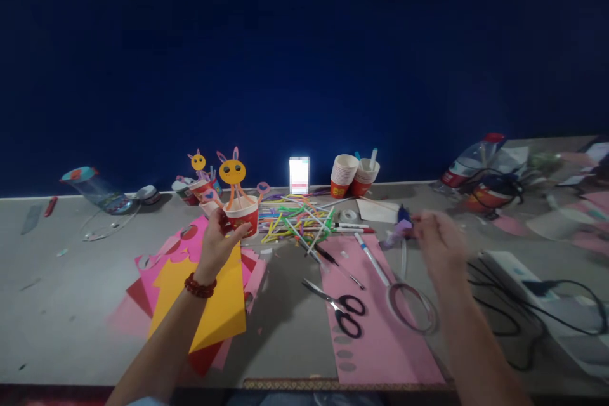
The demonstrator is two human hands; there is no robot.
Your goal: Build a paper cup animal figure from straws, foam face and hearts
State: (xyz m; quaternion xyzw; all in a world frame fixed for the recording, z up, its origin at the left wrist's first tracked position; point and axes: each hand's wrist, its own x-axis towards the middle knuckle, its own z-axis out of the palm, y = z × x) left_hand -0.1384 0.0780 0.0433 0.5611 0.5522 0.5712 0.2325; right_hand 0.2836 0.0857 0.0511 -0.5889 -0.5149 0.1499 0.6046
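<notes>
My left hand (pixel 222 244) is wrapped round a red-and-white paper cup (pixel 247 219), holding it over the yellow and pink sheets. From the cup rises a yellow bunny-eared paper face (pixel 232 171) on orange strips, with pink paper hearts (pixel 263 188) at the sides. My right hand (pixel 442 244) is smeared by motion at the right of the pink sheet. Close to its fingertips is a small dark blue and purple object (pixel 404 223); whether the fingers touch it cannot be made out.
Black-handled scissors (pixel 349 317) and a tape ring (pixel 412 307) lie on a pink sheet (pixel 375 355). Colourful pipe cleaners (pixel 297 222) spread across the middle. Stacked cups (pixel 345 174) and a lit phone (pixel 299 176) stand behind; a power strip (pixel 523 292) with black cables lies right.
</notes>
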